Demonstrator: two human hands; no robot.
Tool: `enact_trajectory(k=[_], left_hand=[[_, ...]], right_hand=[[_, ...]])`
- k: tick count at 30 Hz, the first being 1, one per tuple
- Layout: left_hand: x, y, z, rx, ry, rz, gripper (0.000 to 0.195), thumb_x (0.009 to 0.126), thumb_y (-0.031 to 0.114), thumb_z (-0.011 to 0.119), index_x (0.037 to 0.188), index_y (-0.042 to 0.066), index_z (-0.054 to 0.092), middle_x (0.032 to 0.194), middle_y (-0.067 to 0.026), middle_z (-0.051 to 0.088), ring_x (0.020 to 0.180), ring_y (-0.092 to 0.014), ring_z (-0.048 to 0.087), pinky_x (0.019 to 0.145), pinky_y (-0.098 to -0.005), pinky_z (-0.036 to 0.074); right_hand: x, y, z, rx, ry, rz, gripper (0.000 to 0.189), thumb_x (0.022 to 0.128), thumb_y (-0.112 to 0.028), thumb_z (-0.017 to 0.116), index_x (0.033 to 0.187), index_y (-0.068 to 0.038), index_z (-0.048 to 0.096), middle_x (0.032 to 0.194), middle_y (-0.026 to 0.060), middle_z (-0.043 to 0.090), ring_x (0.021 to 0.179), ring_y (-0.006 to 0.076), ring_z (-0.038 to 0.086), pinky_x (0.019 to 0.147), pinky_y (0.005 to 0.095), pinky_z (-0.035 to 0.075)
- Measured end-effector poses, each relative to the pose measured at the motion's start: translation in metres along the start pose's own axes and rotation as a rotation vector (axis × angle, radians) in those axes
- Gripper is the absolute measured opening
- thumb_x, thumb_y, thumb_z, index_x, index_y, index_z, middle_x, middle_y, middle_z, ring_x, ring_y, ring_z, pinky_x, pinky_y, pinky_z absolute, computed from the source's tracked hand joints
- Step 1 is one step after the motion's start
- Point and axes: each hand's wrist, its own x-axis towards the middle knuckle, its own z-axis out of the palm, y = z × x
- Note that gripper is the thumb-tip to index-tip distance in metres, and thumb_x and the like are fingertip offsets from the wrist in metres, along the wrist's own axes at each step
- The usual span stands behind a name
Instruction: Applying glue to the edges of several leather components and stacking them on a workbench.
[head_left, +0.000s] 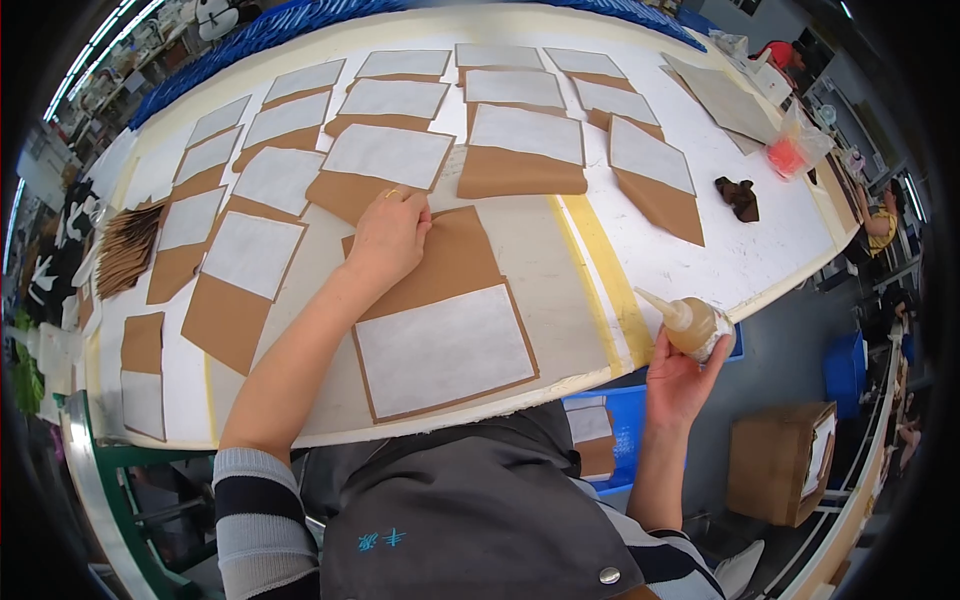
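My left hand (394, 232), with a ring on one finger, is curled at the far edge of a brown leather-like panel (442, 262) and pinches it there. A pale grey-white rectangular backing (446, 352) covers the near part of this panel, leaving a narrow brown border. Off the table's front edge, my right hand (682, 382) holds a squeeze bottle (694, 330) of amber liquid. Its long pointed nozzle tilts up and leftward over the tabletop. Just beyond my left hand lies a similar backed panel (386, 157), with its brown part towards me.
Rows of similar panels (525, 135) cover the worktable (780, 255). A stack of brown pieces (131, 247) stands left. At right are a dark crumpled cloth (737, 199), a plastic bag (799, 142) and grey sheets (720, 97). Below sit a blue bin (630, 427) and a cardboard box (772, 465).
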Motion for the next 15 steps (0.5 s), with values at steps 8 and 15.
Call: enact_trajectory(k=[8,15], left_hand=[[-0.008,0.043,-0.053,-0.418,-0.505,-0.351,0.024,0.075,0.023,0.069,0.086,0.003,0.059,0.08,-0.0135,0.061,0.081,-0.029,0.057,0.071,-0.0361,0.045],[0.001,0.069,-0.048,-0.022,-0.724,0.051,0.01,0.071,0.011,0.062,0.077,0.004,0.066,0.079,-0.016,0.062,0.079,-0.033,0.06,0.067,-0.0424,0.047]], right_hand=[[0.017,-0.017,-0.022,0.112,0.004,-0.062,0.049,0.087,-0.033,0.057,0.123,-0.001,0.045,0.124,0.0132,0.05,0.114,0.0238,0.05,0.1,0.0371,0.042],[0.024,-0.057,-0.059,0.19,-0.14,-0.02,0.053,0.088,-0.026,0.057,0.13,0.001,0.038,0.133,0.0158,0.042,0.121,0.0257,0.041,0.105,0.0397,0.036]])
